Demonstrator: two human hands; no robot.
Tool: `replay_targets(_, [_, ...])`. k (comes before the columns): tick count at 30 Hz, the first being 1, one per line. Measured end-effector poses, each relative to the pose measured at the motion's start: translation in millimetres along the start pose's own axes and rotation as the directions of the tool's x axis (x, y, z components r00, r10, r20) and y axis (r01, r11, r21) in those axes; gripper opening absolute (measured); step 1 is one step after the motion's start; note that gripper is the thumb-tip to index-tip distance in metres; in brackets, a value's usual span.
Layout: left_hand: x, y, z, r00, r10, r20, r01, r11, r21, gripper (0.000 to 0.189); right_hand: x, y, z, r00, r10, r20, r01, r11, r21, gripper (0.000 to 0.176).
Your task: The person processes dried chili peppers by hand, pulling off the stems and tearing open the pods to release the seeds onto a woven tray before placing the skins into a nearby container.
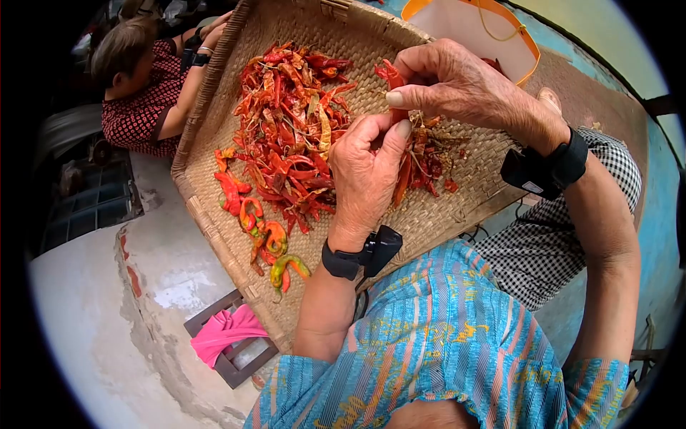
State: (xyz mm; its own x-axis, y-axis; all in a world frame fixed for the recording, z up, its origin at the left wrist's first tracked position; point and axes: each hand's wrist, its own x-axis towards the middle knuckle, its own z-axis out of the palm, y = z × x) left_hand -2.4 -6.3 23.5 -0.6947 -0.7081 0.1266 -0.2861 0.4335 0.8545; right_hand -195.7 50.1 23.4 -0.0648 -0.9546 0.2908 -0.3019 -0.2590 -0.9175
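Observation:
A red chili [390,74] is pinched between my two hands above the woven tray [429,218]. My left hand [368,168] has thumb and forefinger pressed together at its lower end. My right hand [457,82] holds it from above, fingers curled and thumb pointing left. A large heap of dried red chilies [286,129] lies in the tray left of my hands. Beneath and right of my hands is a smaller pile of chilies and stems [423,161]. Several fresher red, orange and green chilies [275,239] lie along the tray's left side.
Another person [139,86] sits at the upper left, with a hand at the tray's edge. An orange-rimmed white container [493,32] stands beyond the tray at the upper right. A pink cloth [227,334] lies on a dark frame [236,372] at the lower left.

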Motion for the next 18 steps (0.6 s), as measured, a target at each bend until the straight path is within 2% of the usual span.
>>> replay_targets(1, [-1, -2, 0, 1.000, -0.012, -0.004, 0.012, 1.000, -0.010, 0.022, 0, -2, -1, 1.000, 0.012, -0.008, -0.012, 0.998, -0.054, 0.035])
replay_targets(5, [-3, -3, 1, 0.998, -0.026, -0.056, 0.022, 0.997, -0.071, 0.021, 1, 5, -2, 0.997, 0.062, 0.045, -0.060, 0.997, -0.049, 0.043])
replay_targets(7, [-3, 1, 1, 0.996, -0.057, -0.073, 0.055, 0.998, -0.024, 0.019, 1, 7, 1, 0.994, -0.050, 0.092, 0.059, 0.994, -0.091, 0.048])
replay_targets(8, [-3, -1, 1, 0.996, -0.056, -0.073, 0.055, 0.998, -0.024, 0.019, -1, 5, 4, 0.994, -0.084, 0.067, 0.093, 0.987, -0.130, 0.047])
replay_targets(10, [-4, -6, 4, 0.996, 0.037, -0.082, -0.036, 0.999, 0.011, 0.020, -1, 3, 6, 0.993, -0.090, 0.078, 0.098, 0.990, -0.104, 0.045])
replay_targets(11, [-5, -4, 6, 0.996, 0.036, -0.081, -0.036, 0.999, 0.012, 0.020, -2, 2, 6, 0.992, -0.096, 0.088, 0.103, 0.992, -0.078, 0.043])
replay_targets(12, [-6, 1, 9, 0.995, -0.012, -0.101, 0.000, 0.993, -0.116, 0.021, -2, 0, 5, 0.992, -0.096, 0.088, 0.103, 0.992, -0.078, 0.043])
replay_targets(13, [-6, 3, 11, 0.991, -0.062, -0.116, 0.032, 0.969, -0.243, 0.021, -2, -4, 3, 0.997, -0.035, 0.072, 0.040, 0.997, -0.068, 0.040])
replay_targets(14, [-7, 2, 9, 0.991, -0.061, -0.116, 0.031, 0.970, -0.243, 0.021, -2, -7, 1, 0.998, 0.026, 0.057, -0.022, 0.998, -0.058, 0.037])
replay_targets(15, [-8, 1, 7, 0.986, -0.054, -0.159, 0.008, 0.960, -0.279, 0.019, -2, -8, -1, 0.998, 0.026, 0.056, -0.022, 0.998, -0.059, 0.037])
replay_targets(16, [-9, -1, 5, 0.978, -0.049, -0.201, -0.017, 0.950, -0.313, 0.018, -2, -8, -3, 0.993, 0.101, 0.054, -0.101, 0.995, -0.017, 0.034])
replay_targets(18, [-8, -2, 4, 0.980, -0.014, -0.198, -0.057, 0.936, -0.348, 0.015, -3, -10, -8, 0.978, 0.196, 0.070, -0.197, 0.980, 0.007, 0.031])
